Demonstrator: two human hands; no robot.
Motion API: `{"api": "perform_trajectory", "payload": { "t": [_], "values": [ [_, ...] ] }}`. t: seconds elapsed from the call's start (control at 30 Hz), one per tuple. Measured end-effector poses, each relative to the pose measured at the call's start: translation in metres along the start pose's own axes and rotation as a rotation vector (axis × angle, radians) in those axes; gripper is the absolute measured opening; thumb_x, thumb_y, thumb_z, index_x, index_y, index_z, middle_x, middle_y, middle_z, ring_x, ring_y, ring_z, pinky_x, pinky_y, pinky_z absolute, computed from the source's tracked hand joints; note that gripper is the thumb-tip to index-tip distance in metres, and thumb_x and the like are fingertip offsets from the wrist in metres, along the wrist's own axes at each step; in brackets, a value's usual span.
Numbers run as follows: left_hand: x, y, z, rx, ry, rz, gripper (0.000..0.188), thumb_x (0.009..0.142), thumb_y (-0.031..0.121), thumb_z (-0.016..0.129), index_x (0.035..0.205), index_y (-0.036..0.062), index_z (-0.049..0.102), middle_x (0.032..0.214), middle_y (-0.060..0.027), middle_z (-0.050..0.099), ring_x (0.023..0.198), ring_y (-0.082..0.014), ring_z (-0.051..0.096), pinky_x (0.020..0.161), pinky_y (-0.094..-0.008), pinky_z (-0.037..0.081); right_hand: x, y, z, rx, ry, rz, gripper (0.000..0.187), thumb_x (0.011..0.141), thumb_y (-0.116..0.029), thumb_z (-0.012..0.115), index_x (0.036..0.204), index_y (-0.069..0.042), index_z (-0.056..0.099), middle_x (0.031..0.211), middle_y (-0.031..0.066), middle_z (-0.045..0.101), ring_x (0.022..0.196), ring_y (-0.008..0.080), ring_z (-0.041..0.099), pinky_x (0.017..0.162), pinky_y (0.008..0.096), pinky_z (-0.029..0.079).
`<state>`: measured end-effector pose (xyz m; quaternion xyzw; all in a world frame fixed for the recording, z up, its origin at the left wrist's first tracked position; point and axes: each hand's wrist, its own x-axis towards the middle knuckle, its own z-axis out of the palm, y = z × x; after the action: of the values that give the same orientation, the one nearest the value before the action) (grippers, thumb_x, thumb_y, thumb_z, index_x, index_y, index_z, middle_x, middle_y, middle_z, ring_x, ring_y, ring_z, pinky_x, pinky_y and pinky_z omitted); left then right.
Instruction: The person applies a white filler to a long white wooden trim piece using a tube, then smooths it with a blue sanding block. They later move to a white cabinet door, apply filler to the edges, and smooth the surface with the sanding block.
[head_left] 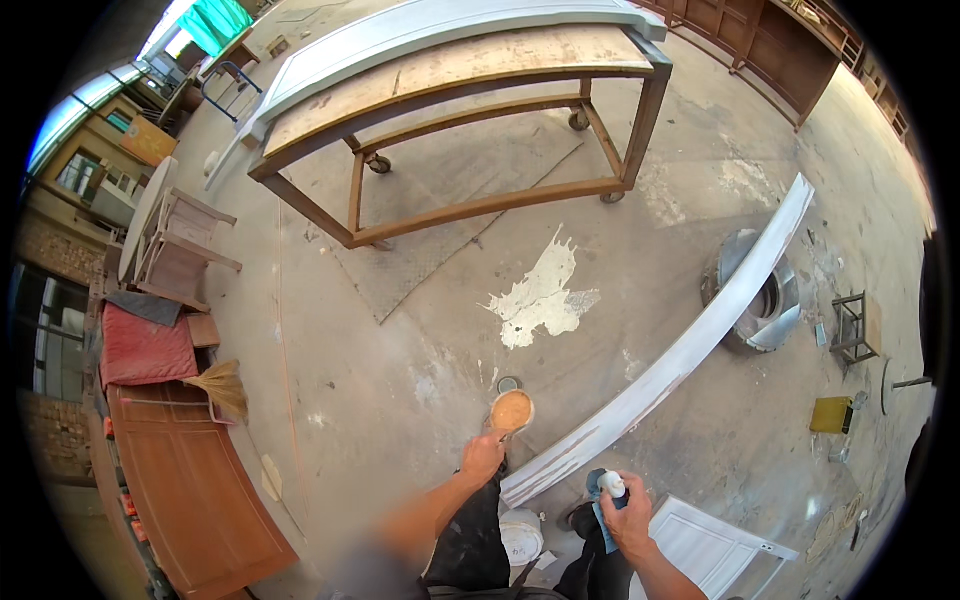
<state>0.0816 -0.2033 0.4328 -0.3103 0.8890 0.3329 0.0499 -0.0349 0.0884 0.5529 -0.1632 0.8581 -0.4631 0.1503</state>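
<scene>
My left hand (483, 456) is closed on a round cup (513, 411) with an orange filling, held out over the floor. My right hand (630, 517) is wrapped round a small dark bottle with a white top (613, 486). Against that hand, a blue cloth (596, 487) hangs; I cannot tell if the fingers grip it too. Between and beyond the hands, a long white board (655, 385) with worn patches slants up to the right. Its far part passes over a round metal-and-black ring (780, 318). A white bucket (521, 540) stands between my legs.
Ahead stands a wheeled metal-framed table (470, 68) carrying a long white panel (410, 33). Pale spilled paint (540, 300) marks the floor. At left are a brown door panel (190, 480) and a broom (222, 388); at right, a small stool (857, 328) and a white panel (705, 550).
</scene>
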Motion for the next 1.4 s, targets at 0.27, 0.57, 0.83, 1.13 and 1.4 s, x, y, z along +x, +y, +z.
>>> {"api": "perform_trajectory", "payload": {
  "t": [0.27, 0.57, 0.83, 1.13, 1.4],
  "values": [
    [-0.183, -0.112, -0.141, 0.015, 0.255, -0.411, 0.023, 0.098, 0.023, 0.065, 0.103, 0.0034, 0.075, 0.079, -0.0216, 0.071, 0.07, -0.0392, 0.071, 0.068, -0.0477, 0.054, 0.028, -0.158, 0.0, -0.085, -0.263, -0.115, 0.033, 0.087, -0.018, 0.078, 0.113, -0.004, 0.063, 0.104, 0.0173, 0.073, 0.088, 0.0352, 0.073, 0.077, 0.0422, 0.058],
    [-0.309, -0.197, -0.214, -0.143, 0.232, -0.853, 0.02, 0.099, 0.022, 0.065, 0.096, 0.0049, 0.075, 0.066, -0.0183, 0.069, 0.059, -0.0325, 0.07, 0.063, -0.0449, 0.054, 0.101, -0.303, 0.116, -0.105, -0.323, -0.276, 0.036, 0.088, -0.022, 0.079, 0.115, -0.004, 0.063, 0.096, 0.0203, 0.071, 0.085, 0.0358, 0.071, 0.076, 0.0424, 0.056],
    [-0.278, -0.225, -0.279, -0.212, 0.266, -0.911, 0.02, 0.099, 0.022, 0.065, 0.096, 0.0047, 0.075, 0.066, -0.0184, 0.069, 0.058, -0.0327, 0.07, 0.063, -0.0449, 0.053, 0.14, -0.401, 0.206, -0.027, -0.337, -0.447, 0.034, 0.087, -0.019, 0.079, 0.114, -0.005, 0.063, 0.096, 0.0185, 0.07, 0.084, 0.0361, 0.07, 0.074, 0.0418, 0.056],
    [-0.193, -0.262, -0.35, -0.211, 0.277, -0.906, 0.02, 0.099, 0.021, 0.065, 0.095, 0.0044, 0.074, 0.065, -0.0186, 0.068, 0.057, -0.0329, 0.069, 0.062, -0.0448, 0.053, 0.248, -0.45, 0.3, 0.027, -0.27, -0.472, 0.036, 0.087, -0.018, 0.079, 0.117, -0.005, 0.062, 0.099, 0.018, 0.071, 0.086, 0.0344, 0.072, 0.074, 0.0412, 0.057],
    [-0.08, -0.304, -0.441, -0.221, 0.277, -0.952, 0.02, 0.098, 0.021, 0.065, 0.094, 0.0042, 0.074, 0.065, -0.0187, 0.068, 0.057, -0.0331, 0.068, 0.062, -0.0448, 0.052, 0.386, -0.529, 0.382, 0.0, -0.281, -0.459, 0.034, 0.09, -0.018, 0.076, 0.118, -0.007, 0.061, 0.102, 0.0186, 0.071, 0.088, 0.0389, 0.071, 0.076, 0.045, 0.057]
  ]
}}
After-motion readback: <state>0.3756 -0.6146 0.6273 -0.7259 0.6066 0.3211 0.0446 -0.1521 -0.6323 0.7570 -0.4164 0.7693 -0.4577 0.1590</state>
